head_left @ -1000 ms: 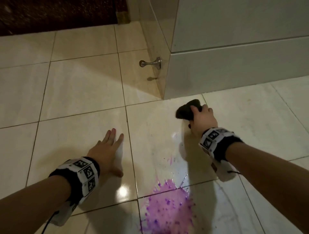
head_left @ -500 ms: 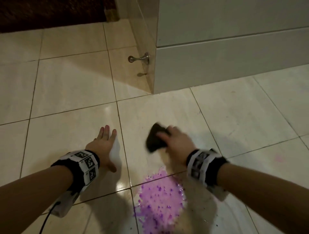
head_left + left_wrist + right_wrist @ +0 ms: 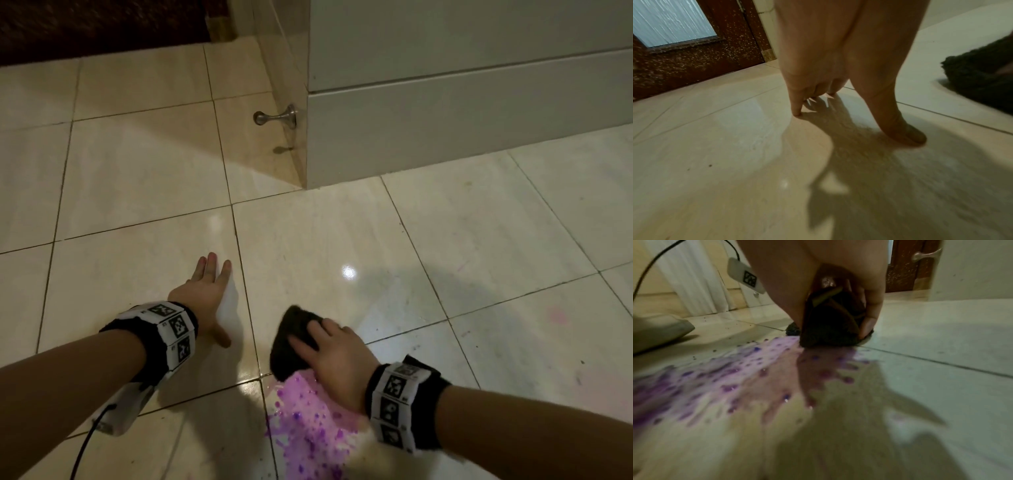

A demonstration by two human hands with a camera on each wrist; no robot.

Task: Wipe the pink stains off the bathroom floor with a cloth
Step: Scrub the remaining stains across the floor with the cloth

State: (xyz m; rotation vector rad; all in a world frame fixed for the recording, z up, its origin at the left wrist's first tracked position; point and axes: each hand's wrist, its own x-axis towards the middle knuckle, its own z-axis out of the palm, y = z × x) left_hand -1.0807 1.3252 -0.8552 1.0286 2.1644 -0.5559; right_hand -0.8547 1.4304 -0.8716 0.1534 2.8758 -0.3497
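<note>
A dark cloth (image 3: 291,346) lies pressed on the beige tile floor (image 3: 137,192) at the far edge of a large pink-purple stain (image 3: 308,428). My right hand (image 3: 334,363) grips it, fingers on top. In the right wrist view the thumb and fingers curl round the cloth (image 3: 828,327), whose lower edge touches the wet stain (image 3: 735,373). My left hand (image 3: 205,291) rests flat on the tile to the left, fingers straight. The left wrist view shows its fingertips (image 3: 797,112) touching the floor, with the cloth (image 3: 978,78) at the right edge.
A faint pink smear (image 3: 556,315) marks a tile to the right. A metal door stop (image 3: 274,116) sticks out near the corner of a white wall base (image 3: 445,130). A dark door (image 3: 102,24) closes the far side. A cable (image 3: 82,452) hangs from my left wrist.
My right hand has dragged the cloth from near the wall corner back toward me, down to the stain's far edge. The left hand has stayed planted on the floor.
</note>
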